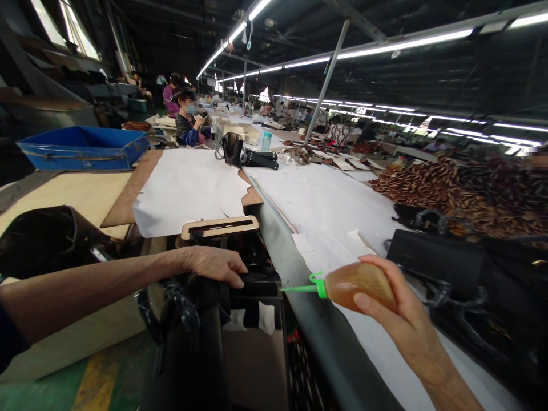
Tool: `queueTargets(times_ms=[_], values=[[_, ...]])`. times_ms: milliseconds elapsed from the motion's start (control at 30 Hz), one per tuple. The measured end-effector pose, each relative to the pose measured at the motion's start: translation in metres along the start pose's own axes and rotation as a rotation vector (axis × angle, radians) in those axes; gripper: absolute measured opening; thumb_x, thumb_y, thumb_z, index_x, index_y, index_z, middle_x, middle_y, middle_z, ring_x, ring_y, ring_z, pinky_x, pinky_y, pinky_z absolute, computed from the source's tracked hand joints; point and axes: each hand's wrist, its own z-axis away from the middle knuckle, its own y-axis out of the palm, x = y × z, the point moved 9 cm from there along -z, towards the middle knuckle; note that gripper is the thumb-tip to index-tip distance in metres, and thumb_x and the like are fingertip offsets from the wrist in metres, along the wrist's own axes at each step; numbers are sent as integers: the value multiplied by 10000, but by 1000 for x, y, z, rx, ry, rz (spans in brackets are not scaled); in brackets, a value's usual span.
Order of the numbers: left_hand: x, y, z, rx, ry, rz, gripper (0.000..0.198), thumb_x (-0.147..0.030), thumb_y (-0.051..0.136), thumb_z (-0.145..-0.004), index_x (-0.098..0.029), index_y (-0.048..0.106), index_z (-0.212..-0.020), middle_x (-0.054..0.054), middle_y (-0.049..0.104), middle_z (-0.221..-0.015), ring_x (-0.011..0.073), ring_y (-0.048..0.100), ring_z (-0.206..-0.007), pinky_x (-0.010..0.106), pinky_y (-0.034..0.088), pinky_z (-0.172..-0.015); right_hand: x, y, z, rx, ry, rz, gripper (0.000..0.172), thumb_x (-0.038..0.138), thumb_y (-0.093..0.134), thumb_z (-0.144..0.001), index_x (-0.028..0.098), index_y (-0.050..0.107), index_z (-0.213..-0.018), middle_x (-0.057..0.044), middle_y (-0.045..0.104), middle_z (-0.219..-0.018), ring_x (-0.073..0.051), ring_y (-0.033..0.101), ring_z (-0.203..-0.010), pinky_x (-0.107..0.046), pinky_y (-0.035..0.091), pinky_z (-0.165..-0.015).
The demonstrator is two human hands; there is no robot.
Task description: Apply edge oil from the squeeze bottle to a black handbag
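In my right hand (402, 325) is a squeeze bottle (357, 285) of amber liquid, lying on its side with fingers and thumb wrapped round it. Its thin green nozzle points left, the tip close to the upper edge of a black bag (192, 342). My left hand (216, 267) rests on that bag's top, thumb and fingers closed over the edge; the fingertips are partly hidden. White patches and a brown-grey panel show on the bag's side below the nozzle. Just beyond my left hand lies a tan frame-shaped piece (220, 227) with a long slot.
White sheets cover the worktable (325, 200). Black bags (436, 257) sit at the right, before a heap of brown leather pieces (428, 182). A blue tub (85, 145) stands at the left. Farther back are a turquoise bottle (266, 141) and a seated co-worker (188, 123).
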Motion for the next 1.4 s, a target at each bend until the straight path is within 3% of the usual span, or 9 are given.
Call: queueTargets(times_ms=[133, 333, 633, 900, 1400], values=[[-1, 0, -2, 18, 7, -28, 207, -292, 519, -730, -131, 647, -753, -10, 542, -594, 114, 456, -536, 177, 365, -461, -1, 2, -2, -5, 9, -51, 477, 512, 608, -753, 284, 476, -1152, -11, 582, -1048, -229, 566, -918, -277, 492, -743], [-2, 1, -2, 38, 13, -34, 214, -290, 516, -739, -132, 649, -793, -19, 526, -606, 107, 444, -547, 174, 363, -488, -9, 6, 0, -6, 8, -105, 469, 499, 609, -769, 291, 462, -1163, -5, 558, -1101, -226, 537, -990, -266, 471, -784], [-9, 1, 1, 65, -7, -120, 194, -272, 512, -732, -129, 636, -774, -26, 505, -591, 114, 436, -553, 181, 360, -484, -11, 15, 4, 156, 56, -71, 456, 485, 617, -765, 291, 465, -1149, 0, 569, -1059, -220, 548, -950, -229, 495, -692], [-12, 0, 2, 35, 43, -132, 213, -285, 519, -734, -128, 645, -801, -19, 562, -640, 122, 475, -589, 184, 385, -514, -31, 18, -1, 130, 162, -359, 493, 490, 624, -759, 245, 458, -1154, -46, 566, -905, -203, 552, -729, -245, 476, -495], [-9, 1, 1, 21, 15, -119, 201, -276, 505, -732, -127, 632, -778, -17, 535, -616, 119, 456, -573, 183, 354, -494, -20, 18, 7, 206, 145, -163, 470, 510, 625, -765, 295, 465, -1151, -4, 534, -991, -181, 533, -817, -208, 508, -590]])
